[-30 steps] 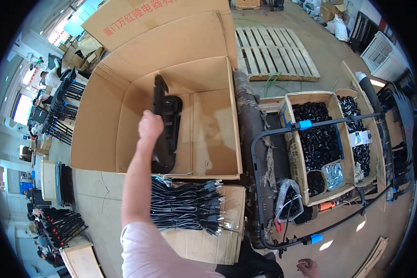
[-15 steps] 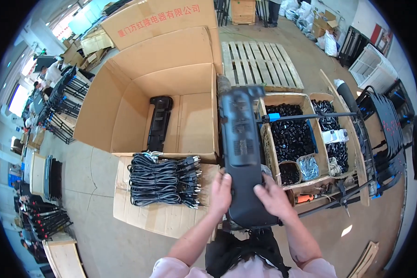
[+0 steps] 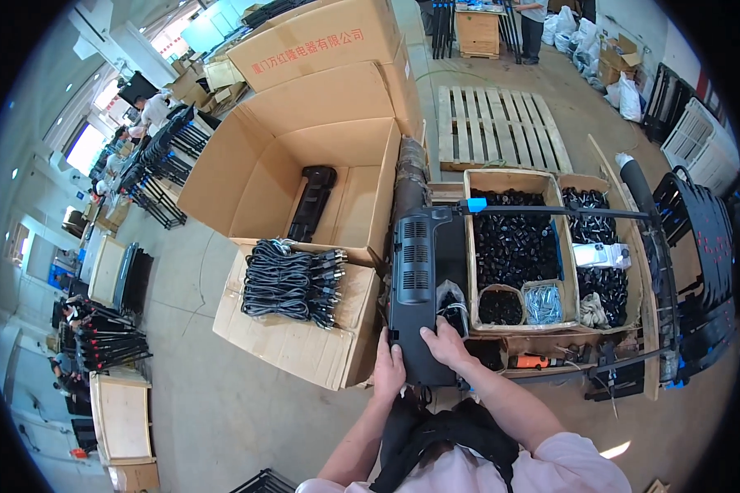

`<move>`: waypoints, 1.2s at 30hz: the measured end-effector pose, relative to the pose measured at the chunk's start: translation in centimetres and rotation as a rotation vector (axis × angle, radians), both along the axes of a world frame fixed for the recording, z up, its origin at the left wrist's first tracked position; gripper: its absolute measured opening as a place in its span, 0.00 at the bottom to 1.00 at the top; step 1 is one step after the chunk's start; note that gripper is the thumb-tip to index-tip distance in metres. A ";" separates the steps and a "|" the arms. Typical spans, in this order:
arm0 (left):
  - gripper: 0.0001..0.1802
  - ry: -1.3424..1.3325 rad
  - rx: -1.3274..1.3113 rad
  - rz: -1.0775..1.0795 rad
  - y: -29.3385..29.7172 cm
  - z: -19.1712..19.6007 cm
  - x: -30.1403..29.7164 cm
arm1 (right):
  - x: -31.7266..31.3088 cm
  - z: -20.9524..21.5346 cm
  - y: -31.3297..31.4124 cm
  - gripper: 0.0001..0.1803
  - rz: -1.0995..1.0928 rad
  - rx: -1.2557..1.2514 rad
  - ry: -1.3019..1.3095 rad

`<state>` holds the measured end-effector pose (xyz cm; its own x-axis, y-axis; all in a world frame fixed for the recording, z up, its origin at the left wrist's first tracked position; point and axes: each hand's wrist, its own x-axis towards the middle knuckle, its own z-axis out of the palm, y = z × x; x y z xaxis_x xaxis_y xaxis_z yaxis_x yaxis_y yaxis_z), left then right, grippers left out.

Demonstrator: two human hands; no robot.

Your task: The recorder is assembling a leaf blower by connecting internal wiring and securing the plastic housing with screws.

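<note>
A long black plastic motor cover (image 3: 417, 263) with slotted vents lies lengthwise in front of me, its narrow end toward my body. My left hand (image 3: 389, 367) grips the near end's left edge. On the opposite edge, my right hand (image 3: 447, 342) holds it with the thumb on top. Its far end is beside a black metal tube frame (image 3: 559, 211) with a blue end piece (image 3: 475, 205). A similar black cover (image 3: 312, 202) rests inside the open cardboard box (image 3: 255, 160) at the left.
Bundled black power cords (image 3: 292, 283) lie on a carton (image 3: 284, 349) at left. On the right, a wooden tray (image 3: 514, 178) holds many small black parts and silver screws (image 3: 543, 304). An orange-handled tool (image 3: 530, 361) lies below it. A pallet (image 3: 501, 127) is farther off.
My view has shifted, with the scene moving rightward in the picture. The cover, blurred and tilted before, now looks steadier and straighter, with its far end nearer me. Both hands still grip it.
</note>
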<state>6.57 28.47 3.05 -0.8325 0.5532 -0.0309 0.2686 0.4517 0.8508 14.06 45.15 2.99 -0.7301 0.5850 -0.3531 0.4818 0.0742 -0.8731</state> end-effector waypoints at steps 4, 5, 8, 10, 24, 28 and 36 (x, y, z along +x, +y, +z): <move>0.31 0.019 -0.062 -0.011 -0.3 -0.1 0.0 | 0.4 -0.7 0.1 0.29 -0.002 -0.083 0.055; 0.31 0.035 -0.065 -0.032 -0.3 0.0 0.0 | 0.7 -1.6 0.3 0.29 -0.011 -0.092 0.055; 0.30 0.049 -0.056 -0.051 -0.5 -0.6 -0.6 | 1.2 -2.2 1.6 0.34 0.109 -0.022 0.120; 0.30 0.012 -0.061 -0.066 0.0 -0.2 -0.5 | 3.6 -1.6 3.9 0.38 0.045 -0.037 0.121; 0.11 0.174 -0.390 -1.201 18.6 -1.8 9.7 | 35.0 4.6 5.4 0.16 -0.025 -0.750 0.070; 0.22 0.441 -0.733 -1.648 20.7 -10.2 9.8 | 34.5 -0.8 2.5 0.15 -0.318 -0.751 -0.033; 0.23 0.377 -0.736 -1.945 21.9 -11.9 9.9 | 31.2 -16.6 1.4 0.14 -1.035 -0.668 -0.013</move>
<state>16.48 50.32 -8.87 0.6408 0.4740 -0.6039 0.7677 -0.4064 0.4955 45.31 46.59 -13.64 -0.0241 0.5876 -0.8088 0.0568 -0.8069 -0.5879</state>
